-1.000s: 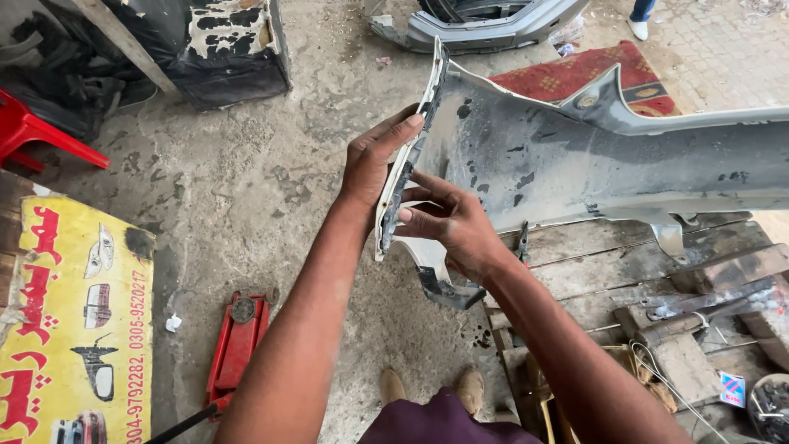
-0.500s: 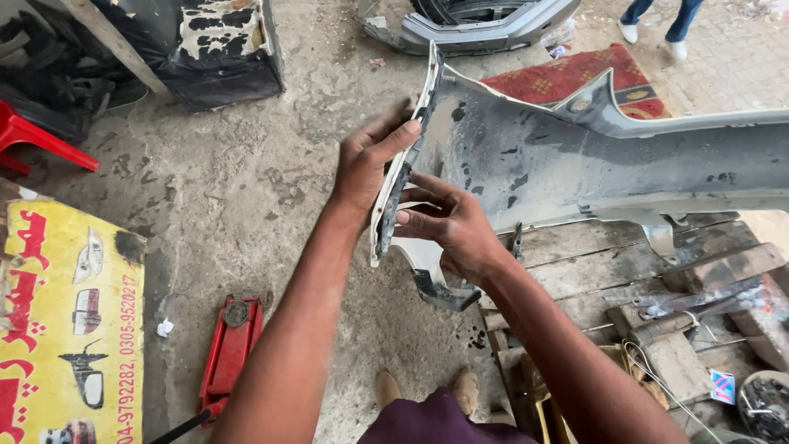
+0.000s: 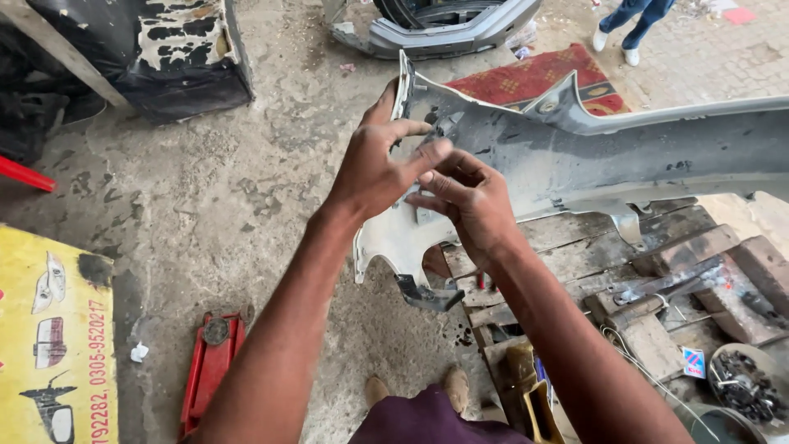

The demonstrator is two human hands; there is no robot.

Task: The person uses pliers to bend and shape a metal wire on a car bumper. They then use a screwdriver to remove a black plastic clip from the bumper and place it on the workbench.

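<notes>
Holding the end of the grey car bumper (image 3: pixel 575 152), both hands now sit close together. Half a second ago the left hand (image 3: pixel 374 168) lay flatter along the bumper's edge, and the right hand (image 3: pixel 468 201) was a little lower. Now the left thumb and fingers wrap over the edge and pinch it, and the right fingers curl in and press on the same spot, touching the left fingertips. The view has also come nearer. It looks like the hands are working on one small place at the bumper's corner.

The bumper is long, thin and bendy-looking, dull grey and dusty on this inner side. Its end curves down into a pale flap (image 3: pixel 394 242) with a dark broken bit at the bottom. It rests across a rough wooden table (image 3: pixel 592 247) with cracked planks and rusty metal pieces.

Below is a stained, patchy concrete floor (image 3: pixel 246 189). A red jack (image 3: pixel 209 370) lies on it, near a yellow sign (image 3: pixel 53 345). Farther off are a red patterned rug (image 3: pixel 534 74), another grey bumper (image 3: pixel 452 29) and someone's legs in blue trousers (image 3: pixel 633 20).
</notes>
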